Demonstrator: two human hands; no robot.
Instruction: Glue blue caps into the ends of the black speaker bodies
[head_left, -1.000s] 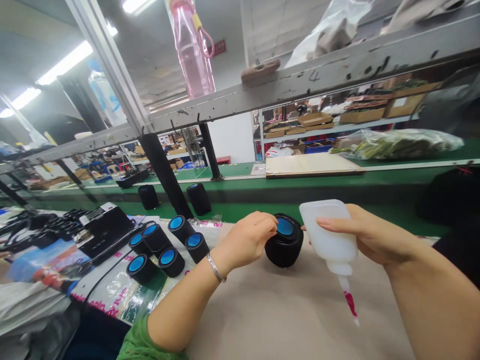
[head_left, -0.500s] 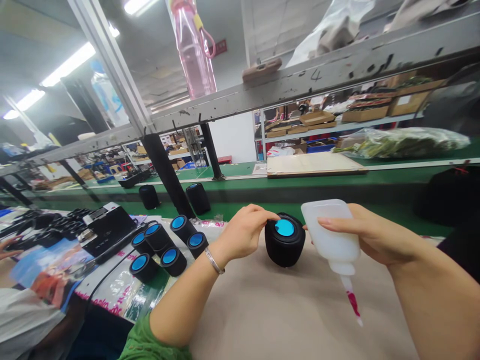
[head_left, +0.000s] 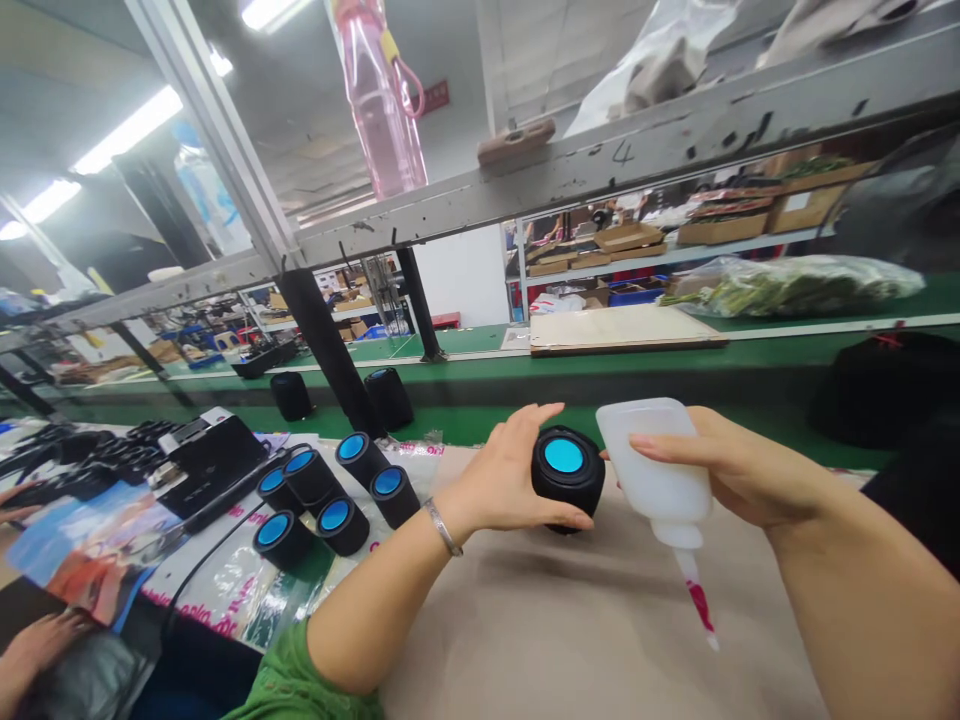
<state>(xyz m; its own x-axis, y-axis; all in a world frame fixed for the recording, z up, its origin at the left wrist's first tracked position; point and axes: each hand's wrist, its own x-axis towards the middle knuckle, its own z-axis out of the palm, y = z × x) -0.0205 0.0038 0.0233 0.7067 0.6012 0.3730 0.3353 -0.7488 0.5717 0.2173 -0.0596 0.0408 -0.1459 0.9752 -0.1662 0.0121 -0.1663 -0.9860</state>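
A small black round speaker [head_left: 568,490] with a bright blue disc on top stands upright on the brown work surface [head_left: 600,620]. My left hand [head_left: 504,478] is spread around its left side, thumb across the front and fingers raised by the rim behind; whether the palm touches it I cannot tell. In my right hand [head_left: 739,470] is a white squeeze bottle [head_left: 660,465], held upside down, its nozzle pointing down with dark red at the tip. That bottle hangs just right of the speaker.
Several black cylinders with blue tops [head_left: 343,525] stand to the left, near a black box [head_left: 217,470]. Two more black speakers [head_left: 390,398] sit farther back. A metal shelf beam [head_left: 600,150] crosses above, carrying a pink bottle [head_left: 382,110]. Another person's hand [head_left: 45,640] is at lower left.
My left hand has gone from a fingertip on the blue disc's edge to a spread grip shape around the speaker's side. The bottle and speaker have hardly moved.
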